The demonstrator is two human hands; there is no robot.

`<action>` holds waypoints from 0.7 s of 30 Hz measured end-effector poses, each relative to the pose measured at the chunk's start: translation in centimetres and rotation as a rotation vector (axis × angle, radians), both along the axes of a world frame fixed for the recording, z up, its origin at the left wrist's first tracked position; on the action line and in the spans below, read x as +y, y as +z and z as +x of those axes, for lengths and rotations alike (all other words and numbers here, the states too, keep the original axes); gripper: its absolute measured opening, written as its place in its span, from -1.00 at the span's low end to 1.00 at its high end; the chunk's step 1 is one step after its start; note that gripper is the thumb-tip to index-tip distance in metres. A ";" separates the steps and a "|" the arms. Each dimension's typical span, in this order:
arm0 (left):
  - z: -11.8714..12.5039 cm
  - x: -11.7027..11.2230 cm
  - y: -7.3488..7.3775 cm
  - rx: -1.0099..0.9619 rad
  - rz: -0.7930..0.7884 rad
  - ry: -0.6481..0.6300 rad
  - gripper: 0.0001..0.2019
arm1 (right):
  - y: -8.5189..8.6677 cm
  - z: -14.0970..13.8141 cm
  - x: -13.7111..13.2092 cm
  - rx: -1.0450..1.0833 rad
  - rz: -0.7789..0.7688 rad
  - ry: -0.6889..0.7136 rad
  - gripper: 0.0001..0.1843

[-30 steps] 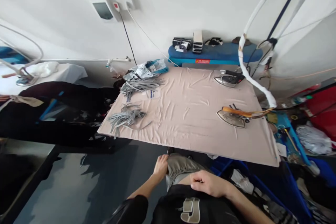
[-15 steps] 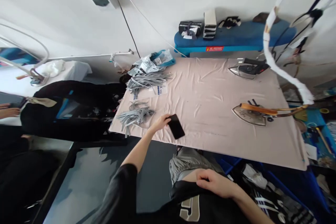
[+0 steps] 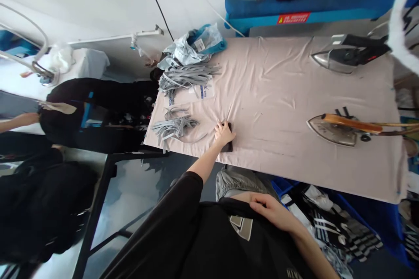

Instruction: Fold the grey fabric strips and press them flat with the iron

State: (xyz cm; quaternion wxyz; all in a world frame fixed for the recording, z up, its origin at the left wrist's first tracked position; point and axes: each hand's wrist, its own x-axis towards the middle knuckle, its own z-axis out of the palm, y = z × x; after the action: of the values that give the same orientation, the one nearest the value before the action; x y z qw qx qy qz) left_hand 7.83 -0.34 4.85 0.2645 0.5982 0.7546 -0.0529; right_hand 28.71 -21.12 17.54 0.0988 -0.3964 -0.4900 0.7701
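My left hand (image 3: 223, 134) reaches over a dark phone (image 3: 228, 146) near the front edge of the cloth-covered table (image 3: 271, 139). Its fingers bend around the phone's upper part, and the phone appears to lie against the cloth. To the left of this hand is a bundle of grey fabric strips (image 3: 175, 126), one strip trailing toward my wrist. My right hand (image 3: 270, 210) is closed at my waist, pinching the hem of my black shirt (image 3: 216, 239); the fingertips are partly hidden.
Two irons, one with a wooden handle (image 3: 352, 123) and one with a black handle (image 3: 355, 52), rest at the table's right. More grey strips (image 3: 186, 76) and a plastic bag (image 3: 188, 50) lie at back left. A blue bin (image 3: 389, 226) holds clothes below. Another person's arm (image 3: 21, 121) shows at far left.
My left hand has brought the phone down onto the table, and its fingers now cover the upper part. My right hand stays at the shirt hem. The view has tilted downward.
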 end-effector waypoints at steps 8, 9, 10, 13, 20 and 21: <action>-2.5 -0.8 -0.2 -0.039 0.068 -0.040 -0.20 | 0.5 0.6 0.4 0.032 -0.028 0.029 -0.48; -3.4 -1.0 -0.2 -0.056 0.081 -0.052 -0.19 | 0.5 0.8 0.2 0.021 -0.032 0.022 -0.48; -4.5 -1.3 -0.2 -0.077 0.088 -0.070 -0.19 | 0.4 1.0 0.0 0.006 -0.037 0.015 -0.48; -8.1 -1.8 -0.3 -0.153 0.075 -0.166 -0.20 | 0.2 1.5 -0.5 -0.034 -0.039 0.000 -0.47; -11.1 -1.1 -1.4 -0.216 0.014 -0.360 0.14 | 0.2 1.6 -0.7 -0.024 0.011 -0.036 -0.53; -11.0 -0.9 -1.5 -0.210 0.007 -0.376 0.15 | 0.1 1.6 -0.7 -0.029 0.008 -0.033 -0.54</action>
State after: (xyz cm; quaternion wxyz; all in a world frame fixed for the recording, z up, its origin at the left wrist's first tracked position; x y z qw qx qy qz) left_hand -3.18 -1.23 3.36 0.3248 0.7316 0.5983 -0.0361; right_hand 30.27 -21.81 17.68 0.1058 -0.4153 -0.4879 0.7605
